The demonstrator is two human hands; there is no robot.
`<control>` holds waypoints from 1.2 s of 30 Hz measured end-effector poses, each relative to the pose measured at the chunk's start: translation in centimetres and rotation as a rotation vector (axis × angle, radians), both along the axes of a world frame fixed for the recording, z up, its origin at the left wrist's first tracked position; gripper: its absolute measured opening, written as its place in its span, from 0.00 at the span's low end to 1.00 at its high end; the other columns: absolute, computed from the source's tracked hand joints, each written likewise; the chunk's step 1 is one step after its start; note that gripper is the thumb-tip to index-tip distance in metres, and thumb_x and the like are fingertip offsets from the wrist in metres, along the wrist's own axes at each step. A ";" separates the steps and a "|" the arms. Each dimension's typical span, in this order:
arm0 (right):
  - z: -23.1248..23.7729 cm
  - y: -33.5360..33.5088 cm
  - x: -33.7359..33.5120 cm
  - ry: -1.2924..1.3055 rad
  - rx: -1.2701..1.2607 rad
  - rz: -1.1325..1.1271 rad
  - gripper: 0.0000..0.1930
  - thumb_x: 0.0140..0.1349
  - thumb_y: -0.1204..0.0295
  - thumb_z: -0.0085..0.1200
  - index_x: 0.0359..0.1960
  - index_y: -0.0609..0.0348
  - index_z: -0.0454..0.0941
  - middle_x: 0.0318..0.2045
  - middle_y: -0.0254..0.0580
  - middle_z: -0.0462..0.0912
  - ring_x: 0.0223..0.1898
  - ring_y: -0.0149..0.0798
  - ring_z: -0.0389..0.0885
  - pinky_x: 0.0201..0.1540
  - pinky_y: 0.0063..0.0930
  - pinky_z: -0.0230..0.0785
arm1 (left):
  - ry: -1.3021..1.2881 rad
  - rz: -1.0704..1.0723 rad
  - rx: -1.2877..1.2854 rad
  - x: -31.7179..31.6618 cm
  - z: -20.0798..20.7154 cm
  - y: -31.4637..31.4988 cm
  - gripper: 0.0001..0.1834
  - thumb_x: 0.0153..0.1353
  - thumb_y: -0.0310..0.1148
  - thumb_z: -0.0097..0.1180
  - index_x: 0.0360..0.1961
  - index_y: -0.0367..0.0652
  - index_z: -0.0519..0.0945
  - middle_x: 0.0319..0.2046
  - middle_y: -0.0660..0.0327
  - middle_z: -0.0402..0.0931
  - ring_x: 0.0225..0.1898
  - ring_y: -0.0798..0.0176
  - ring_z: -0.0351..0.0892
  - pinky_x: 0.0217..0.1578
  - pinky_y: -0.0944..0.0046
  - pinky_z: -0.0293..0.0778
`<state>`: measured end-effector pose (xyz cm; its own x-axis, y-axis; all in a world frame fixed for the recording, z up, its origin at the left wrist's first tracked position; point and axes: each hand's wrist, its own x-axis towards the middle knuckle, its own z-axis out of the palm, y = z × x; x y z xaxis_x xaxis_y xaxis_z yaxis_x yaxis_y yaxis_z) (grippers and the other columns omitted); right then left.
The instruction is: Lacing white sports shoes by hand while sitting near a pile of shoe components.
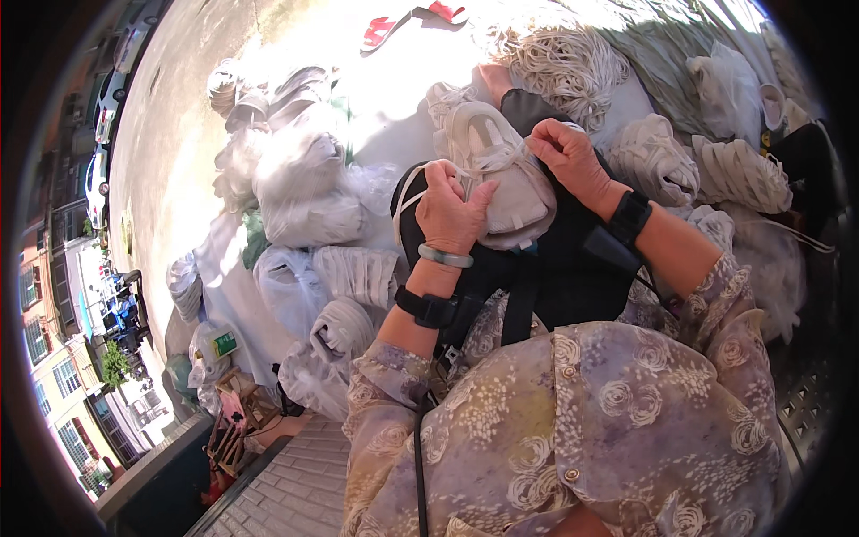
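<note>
An off-white shoe upper [519, 192] rests over my dark-clad lap, its toe end tilted toward me. A pale shoelace [490, 159] crosses its opening in a loose knot or bow. On the shoe's left side, my left hand [454, 210] has its fingers curled round the lace, with the thumb against the upper. A loop of lace [400, 201] hangs out left of that hand. My right hand [573, 161] is pinched just right of the shoe's opening, at the other side of the lace; its fingertips partly hide what they grip.
Stacked pale shoe uppers [304, 161], several in plastic bags, lie to the left. A large heap of loose laces [568, 72] sits beyond my hands. More bundled uppers [658, 161] lie to the right. Red-and-white pieces [385, 31] lie at the far edge, and a small wooden chair [234, 421] stands lower left.
</note>
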<state>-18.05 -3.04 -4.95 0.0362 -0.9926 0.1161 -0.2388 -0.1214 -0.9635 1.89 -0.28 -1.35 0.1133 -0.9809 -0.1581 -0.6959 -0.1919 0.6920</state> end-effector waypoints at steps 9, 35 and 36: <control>3.0 0.3 4.4 0.450 -0.117 0.362 0.06 0.50 0.69 0.51 0.25 0.58 0.75 0.27 0.43 0.77 0.32 0.48 0.76 0.35 0.38 0.68 | -0.205 -0.284 -0.204 0.4 -1.5 0.9 0.19 0.48 0.36 0.56 0.40 0.36 0.73 0.28 0.55 0.74 0.30 0.53 0.75 0.33 0.61 0.71; 5.9 9.0 -8.8 0.667 -0.137 0.181 0.04 0.50 0.76 0.54 0.21 0.60 0.71 0.18 0.43 0.70 0.23 0.46 0.73 0.25 0.34 0.62 | -0.045 -0.304 -0.412 1.3 -2.6 1.8 0.16 0.50 0.27 0.47 0.42 0.35 0.74 0.35 0.49 0.76 0.39 0.49 0.76 0.41 0.57 0.72; 4.7 11.0 -12.1 0.705 -0.101 0.133 0.03 0.50 0.76 0.53 0.23 0.61 0.72 0.19 0.45 0.72 0.23 0.48 0.72 0.26 0.35 0.62 | -0.057 -0.311 -0.422 1.2 -2.6 1.8 0.16 0.50 0.28 0.48 0.41 0.35 0.74 0.34 0.50 0.75 0.38 0.49 0.75 0.40 0.57 0.72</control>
<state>-30.19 7.96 -0.25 0.2562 -0.9602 0.1111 -0.7759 -0.2728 -0.5688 3.08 1.56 -3.90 -0.1964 -0.9467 0.2555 -0.7147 0.3166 0.6237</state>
